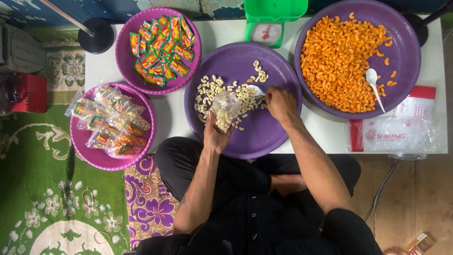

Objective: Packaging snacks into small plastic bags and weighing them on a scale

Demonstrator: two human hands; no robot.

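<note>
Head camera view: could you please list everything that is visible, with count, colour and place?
table: one, white, centre
basins: four, purple and pink, on table and floor
pale macaroni: many, cream, middle basin
orange macaroni: many, right basin
sachets: many, green-red, top-left basin
filled packets: several, clear, left basin
scale: one, green, top
spoon: one, white, right basin
empty bags: a stack, clear, right
left hand: holds small clear bag
right hand: holds white scoop

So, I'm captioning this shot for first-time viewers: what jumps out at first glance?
The heap of orange macaroni in the purple basin at top right. At centre, the left hand holds a clear bag of pale macaroni while the right hand scoops with a white spoon.
</note>
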